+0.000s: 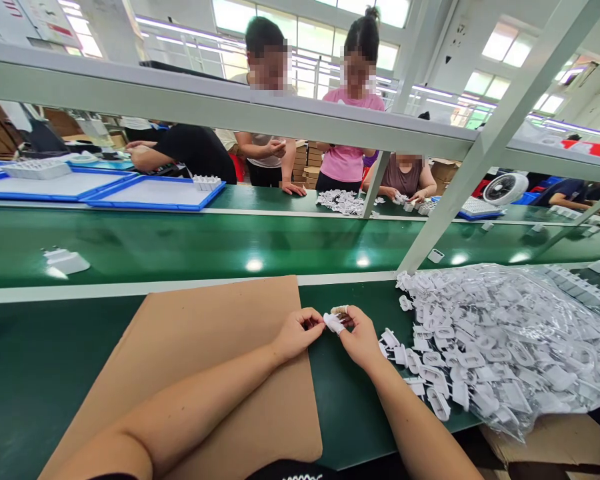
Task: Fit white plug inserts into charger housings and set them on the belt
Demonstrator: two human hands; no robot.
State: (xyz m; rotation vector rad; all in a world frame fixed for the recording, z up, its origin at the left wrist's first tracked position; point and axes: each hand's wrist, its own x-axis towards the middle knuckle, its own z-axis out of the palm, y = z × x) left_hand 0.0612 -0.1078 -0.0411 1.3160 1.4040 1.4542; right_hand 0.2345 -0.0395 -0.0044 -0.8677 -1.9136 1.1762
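My left hand (pixel 298 332) and my right hand (pixel 359 335) meet above the green bench, fingers curled. Between them they pinch one small white plastic part (pixel 333 323); taped fingertips show on my right hand. My left hand rests over the edge of a brown cardboard sheet (pixel 205 360). Just right of my right hand lies a big heap of the same white plastic parts (pixel 505 340), spilling from a clear plastic bag.
A green conveyor belt (pixel 190 243) runs across, with a white part (pixel 66 261) on it at left. Blue trays (pixel 155 193) sit beyond. Other people stand and sit at the far side, handling white parts (pixel 341 201). A slanted metal frame post (pixel 485 143) crosses overhead; a small fan (pixel 505 189) stands at right.
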